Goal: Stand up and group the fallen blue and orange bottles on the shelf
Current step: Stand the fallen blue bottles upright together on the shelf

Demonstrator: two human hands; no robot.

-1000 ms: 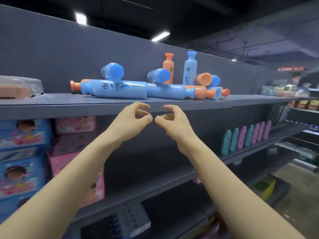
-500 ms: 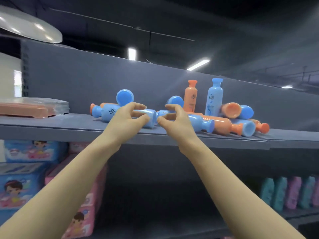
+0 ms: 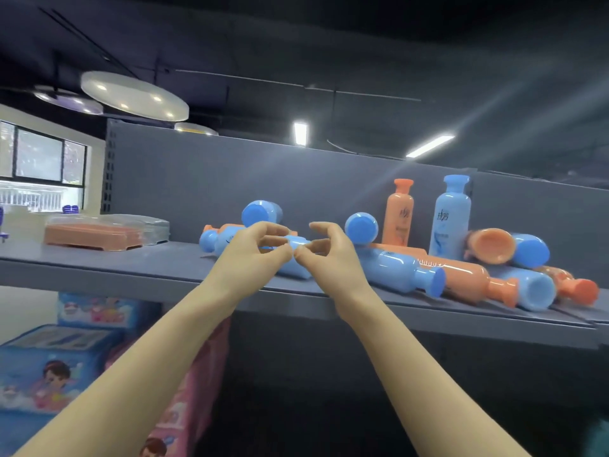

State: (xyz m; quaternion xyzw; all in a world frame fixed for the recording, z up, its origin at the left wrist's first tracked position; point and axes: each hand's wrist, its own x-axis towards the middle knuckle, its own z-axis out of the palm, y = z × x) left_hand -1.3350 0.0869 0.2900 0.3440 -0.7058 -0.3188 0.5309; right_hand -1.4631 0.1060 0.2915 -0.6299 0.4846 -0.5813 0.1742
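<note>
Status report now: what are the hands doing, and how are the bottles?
Left hand and right hand curled, holding nothing. Fallen blue bottle lying just right of them. Upright orange bottle and upright blue bottle at back. No obstruction.

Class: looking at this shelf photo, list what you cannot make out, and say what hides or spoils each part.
Head view only:
- Lying blue bottle: its middle is covered by the left hand and right hand; whether either touches it is unclear.
- Orange bottle behind it: mostly hidden by that bottle and the left hand.
- Label print on the standing bottles: too small and blurred to read.
- Boxes below: cut off by the left edge.
</note>
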